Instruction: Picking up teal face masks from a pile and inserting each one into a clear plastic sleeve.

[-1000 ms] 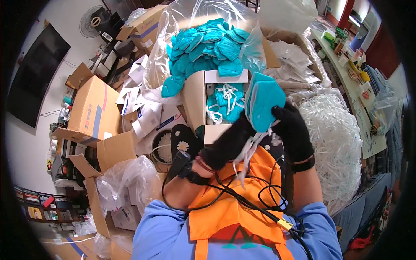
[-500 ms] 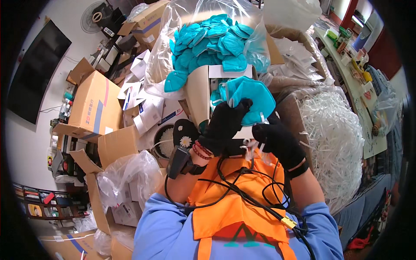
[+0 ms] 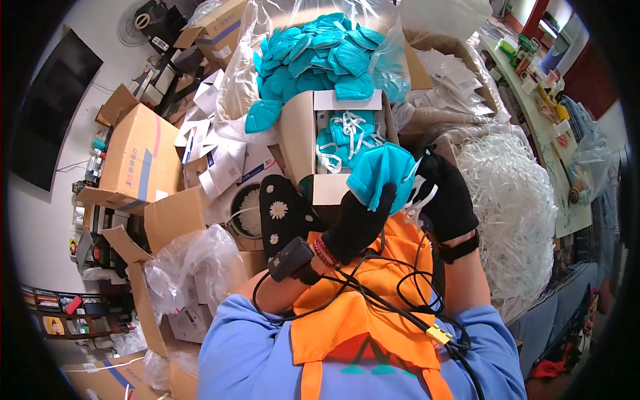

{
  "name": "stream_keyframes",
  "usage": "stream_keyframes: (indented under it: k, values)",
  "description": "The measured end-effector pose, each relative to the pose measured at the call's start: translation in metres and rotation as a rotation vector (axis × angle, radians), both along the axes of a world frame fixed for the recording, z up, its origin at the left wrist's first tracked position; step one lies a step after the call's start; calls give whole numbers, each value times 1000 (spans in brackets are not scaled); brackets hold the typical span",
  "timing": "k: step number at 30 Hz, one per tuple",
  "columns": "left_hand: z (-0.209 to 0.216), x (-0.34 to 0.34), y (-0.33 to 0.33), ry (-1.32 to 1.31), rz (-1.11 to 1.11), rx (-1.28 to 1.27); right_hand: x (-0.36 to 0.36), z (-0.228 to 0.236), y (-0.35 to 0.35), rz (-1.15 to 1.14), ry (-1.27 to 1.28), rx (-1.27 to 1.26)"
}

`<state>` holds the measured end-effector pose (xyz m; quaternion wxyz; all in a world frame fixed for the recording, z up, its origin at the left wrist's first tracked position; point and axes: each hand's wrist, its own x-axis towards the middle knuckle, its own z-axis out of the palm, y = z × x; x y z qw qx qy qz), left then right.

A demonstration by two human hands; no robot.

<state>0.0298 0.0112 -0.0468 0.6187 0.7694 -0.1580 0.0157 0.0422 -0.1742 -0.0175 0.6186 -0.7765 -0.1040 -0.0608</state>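
My left hand (image 3: 360, 223), in a black glove, holds a folded teal face mask (image 3: 381, 172) by its lower edge, just in front of a small white box. My right hand (image 3: 448, 200), also gloved, is closed on a white elastic strap (image 3: 421, 197) at the mask's right side. Behind the mask stands the small white box (image 3: 331, 189), with several teal masks (image 3: 351, 127) and their white straps inside. Beyond it, a clear plastic bag (image 3: 248, 73) bulges with a heap of loose teal masks (image 3: 313, 57). One mask (image 3: 263, 116) lies apart at the heap's left.
A big bag of loose white straps (image 3: 510, 207) stands at my right. Flat white packets (image 3: 450, 83) fill a box behind it. Cardboard boxes (image 3: 137, 160) and unfolded white cartons (image 3: 223, 170) crowd the left. Black cables (image 3: 383, 307) hang across my orange apron (image 3: 340, 333).
Both hands have drawn back toward me with the mask, uncovering the masks in the small box. My right hand has moved up beside the mask, pulling its strap.
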Motion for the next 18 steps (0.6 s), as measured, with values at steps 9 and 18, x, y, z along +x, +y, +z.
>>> stream_keyframes:
  k: [9,18]
  values:
    - [-12,-27,13,-648,42,482,1,21,1,29,317,723]
    - [6,20,45,-171,-250,-154,-10,36,18,-167,313,169]
